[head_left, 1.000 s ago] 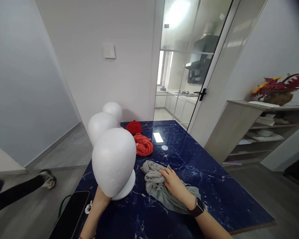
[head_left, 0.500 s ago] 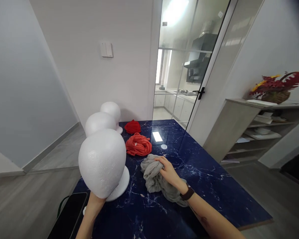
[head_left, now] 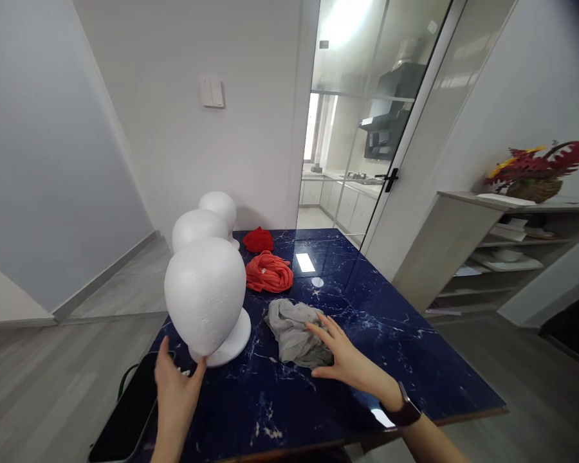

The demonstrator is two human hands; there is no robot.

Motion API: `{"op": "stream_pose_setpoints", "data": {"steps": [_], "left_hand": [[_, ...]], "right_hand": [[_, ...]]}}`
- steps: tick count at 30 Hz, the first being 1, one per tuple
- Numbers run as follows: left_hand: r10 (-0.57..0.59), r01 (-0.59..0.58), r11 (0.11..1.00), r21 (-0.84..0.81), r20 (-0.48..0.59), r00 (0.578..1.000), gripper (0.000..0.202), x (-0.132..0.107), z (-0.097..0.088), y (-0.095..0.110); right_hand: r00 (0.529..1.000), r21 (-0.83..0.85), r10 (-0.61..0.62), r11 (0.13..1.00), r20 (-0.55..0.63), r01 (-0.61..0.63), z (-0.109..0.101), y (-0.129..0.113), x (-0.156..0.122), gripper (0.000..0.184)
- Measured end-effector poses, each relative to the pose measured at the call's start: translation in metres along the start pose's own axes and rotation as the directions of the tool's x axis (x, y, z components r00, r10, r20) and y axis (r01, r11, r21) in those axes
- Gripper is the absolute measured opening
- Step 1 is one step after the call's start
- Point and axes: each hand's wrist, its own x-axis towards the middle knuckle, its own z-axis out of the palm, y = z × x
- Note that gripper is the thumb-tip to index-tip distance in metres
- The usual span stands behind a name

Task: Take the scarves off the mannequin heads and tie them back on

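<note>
Far left, near table edge: black phone [head_left: 125,418], lying flat, partly overhanging the dark blue marble-patterned table [head_left: 415,360].

Left hand [head_left: 176,392]: open, thumb and fingers spread under the lower curve of the nearest white foam mannequin head [head_left: 205,296]; contact at the thumb tip likely, no grip closed. Head tilted toward the camera on its round base. Step judged: steadying or positioning of the head. Next move calls for a firmer hold on the foam.

Behind, in a row toward the wall: second foam head [head_left: 197,228], third foam head [head_left: 218,207].

Centre: grey scarf [head_left: 294,328], crumpled, just right of the nearest head's base. Right hand [head_left: 345,360]: open, fingers spread, fingertips resting on the scarf's near right edge; dark watch [head_left: 405,411] on the wrist. Scarf to be gathered before lifting.

Beyond the scarf: orange scarf [head_left: 269,273], bunched; red cloth [head_left: 258,240] further back. Neither in the way.

Right: glass sliding door [head_left: 390,128]; shelf unit [head_left: 511,251] with a red flower arrangement [head_left: 540,170], well apart.
</note>
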Motion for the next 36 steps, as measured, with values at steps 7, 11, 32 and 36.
{"op": "stream_pose_setpoints", "data": {"steps": [7, 11, 32, 36], "left_hand": [[0.574, -0.556, 0.815, -0.163, 0.363, 0.734, 0.035, -0.057, 0.025, 0.079], [0.594, -0.663, 0.733, -0.155, 0.621, 0.512, 0.048, -0.037, 0.078, 0.1], [0.68, -0.624, 0.692, -0.362, 0.616, 0.398, 0.027, -0.07, 0.044, 0.093], [0.492, -0.511, 0.84, -0.184, 0.654, 0.574, 0.025, -0.084, 0.021, 0.05]], "right_hand": [[0.998, -0.158, -0.063, 0.986, -0.01, 0.06, 0.028, -0.01, 0.032, 0.066], [0.998, -0.215, -0.058, 0.975, -0.014, 0.053, 0.035, -0.015, 0.055, 0.062], [0.763, 0.398, 0.342, 0.909, -0.548, -0.121, 0.046, 0.032, -0.039, 0.03], [0.776, 0.44, 0.368, 0.888, -0.512, -0.131, 0.044, 0.033, -0.04, 0.037]]}}
